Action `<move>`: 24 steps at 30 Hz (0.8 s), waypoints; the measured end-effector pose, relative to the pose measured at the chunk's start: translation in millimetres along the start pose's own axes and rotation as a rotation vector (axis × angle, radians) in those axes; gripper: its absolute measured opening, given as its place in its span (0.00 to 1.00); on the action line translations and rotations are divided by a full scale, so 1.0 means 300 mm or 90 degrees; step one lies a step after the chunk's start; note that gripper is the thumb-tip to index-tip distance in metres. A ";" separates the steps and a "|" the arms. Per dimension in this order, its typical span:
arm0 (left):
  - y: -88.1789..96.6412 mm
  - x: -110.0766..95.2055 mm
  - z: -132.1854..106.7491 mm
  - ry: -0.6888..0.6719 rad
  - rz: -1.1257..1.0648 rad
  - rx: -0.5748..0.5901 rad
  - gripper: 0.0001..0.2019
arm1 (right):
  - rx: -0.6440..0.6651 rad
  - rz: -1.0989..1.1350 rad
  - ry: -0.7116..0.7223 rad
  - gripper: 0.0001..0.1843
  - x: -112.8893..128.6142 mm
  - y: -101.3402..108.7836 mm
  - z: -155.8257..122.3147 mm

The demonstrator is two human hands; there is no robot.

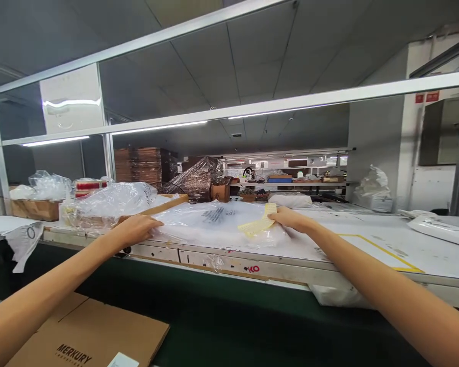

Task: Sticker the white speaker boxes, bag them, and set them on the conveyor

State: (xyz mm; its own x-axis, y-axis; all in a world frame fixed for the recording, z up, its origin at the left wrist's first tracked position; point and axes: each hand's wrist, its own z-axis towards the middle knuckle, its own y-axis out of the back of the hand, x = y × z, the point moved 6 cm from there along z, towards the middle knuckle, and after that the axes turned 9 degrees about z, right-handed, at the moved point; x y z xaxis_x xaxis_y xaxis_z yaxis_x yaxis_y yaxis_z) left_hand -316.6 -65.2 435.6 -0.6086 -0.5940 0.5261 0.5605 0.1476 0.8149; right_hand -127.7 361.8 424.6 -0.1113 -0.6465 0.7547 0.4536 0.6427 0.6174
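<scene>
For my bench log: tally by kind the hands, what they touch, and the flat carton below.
left hand, right hand: 2
printed clear bag: 1
yellow label sheet: 1, as far as shows
flat brown carton: 1
Total: 5

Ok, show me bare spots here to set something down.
Bare table lies between the right hand and the white tray, around the yellow tape. The green belt in front is open too. Crowded: the plastic bag between both hands, bag heap beyond the left hand.
</scene>
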 end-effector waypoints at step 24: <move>0.084 0.049 -0.062 0.135 -0.359 -0.029 0.38 | -0.038 -0.057 -0.003 0.15 -0.038 0.061 -0.063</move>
State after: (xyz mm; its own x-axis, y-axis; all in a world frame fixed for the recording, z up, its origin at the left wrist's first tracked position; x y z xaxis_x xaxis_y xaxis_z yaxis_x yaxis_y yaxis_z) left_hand -300.9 -84.9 459.3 -0.6960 -0.7165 -0.0471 0.2105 -0.2663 0.9406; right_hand -101.4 373.0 423.2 -0.1573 -0.6986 0.6980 0.4941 0.5563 0.6681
